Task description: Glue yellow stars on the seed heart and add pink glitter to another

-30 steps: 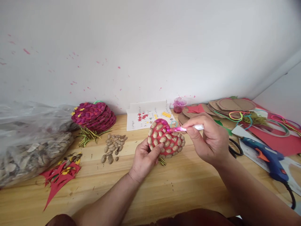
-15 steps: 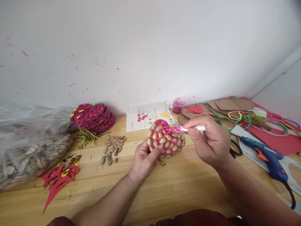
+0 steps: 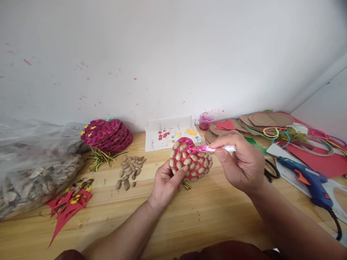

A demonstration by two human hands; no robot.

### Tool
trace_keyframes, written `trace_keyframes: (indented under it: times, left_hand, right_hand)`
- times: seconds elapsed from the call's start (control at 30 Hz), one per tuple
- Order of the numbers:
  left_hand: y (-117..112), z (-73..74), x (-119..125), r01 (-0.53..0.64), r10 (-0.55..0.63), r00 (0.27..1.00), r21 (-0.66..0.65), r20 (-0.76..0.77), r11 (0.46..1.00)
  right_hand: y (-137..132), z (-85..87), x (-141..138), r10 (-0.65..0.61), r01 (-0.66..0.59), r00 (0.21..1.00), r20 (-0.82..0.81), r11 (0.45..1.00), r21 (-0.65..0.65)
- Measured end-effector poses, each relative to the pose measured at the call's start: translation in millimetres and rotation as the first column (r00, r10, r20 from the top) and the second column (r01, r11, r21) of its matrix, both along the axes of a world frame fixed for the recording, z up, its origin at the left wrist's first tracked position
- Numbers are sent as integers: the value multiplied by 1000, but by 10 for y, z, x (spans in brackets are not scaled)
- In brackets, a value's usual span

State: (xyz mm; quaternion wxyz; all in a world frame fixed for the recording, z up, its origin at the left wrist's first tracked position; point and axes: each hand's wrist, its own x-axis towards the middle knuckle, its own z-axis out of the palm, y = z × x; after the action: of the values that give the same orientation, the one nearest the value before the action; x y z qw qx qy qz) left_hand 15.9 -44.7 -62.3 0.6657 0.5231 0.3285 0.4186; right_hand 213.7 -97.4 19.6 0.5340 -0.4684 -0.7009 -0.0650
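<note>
My left hand (image 3: 165,184) grips a red disc (image 3: 191,160) covered with tan shells, holding it tilted above the wooden table (image 3: 189,216), thumb on its lower edge. My right hand (image 3: 240,162) pinches a white-handled brush (image 3: 214,148) whose pink-stained tip rests on the disc's upper part, where the shells are painted magenta. Green strands hang below the disc.
A stack of magenta-painted discs (image 3: 107,133) and a loose pile of shells (image 3: 130,169) lie to the left, with a plastic bag of shells (image 3: 35,169) and red paper cutouts (image 3: 67,206). A paint cup (image 3: 206,121), sticker sheet (image 3: 168,135), cardboard rounds (image 3: 260,121), scissors (image 3: 271,169) and a blue glue gun (image 3: 309,184) lie right.
The brush tip has slid a little left across the top of the disc. The left hand and disc have hardly moved.
</note>
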Motion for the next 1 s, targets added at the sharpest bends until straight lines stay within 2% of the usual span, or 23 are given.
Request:
trace_keyframes:
  times: [0.43,0.87,1.0]
  left_hand:
    - [7,-69,-5,3,-3,1000,-1,2,1000]
    - [5,12,7,-13,14,1000,-18,7,1000]
    - [10,-2,12,-15,15,1000,-14,3,1000]
  right_hand:
    - [3,-8,12,-45,44,998,32,999,5]
    - [-13,12,17,-31,31,999,18,1000,0]
    - [-13,0,15,-16,16,1000,-16,1000,5]
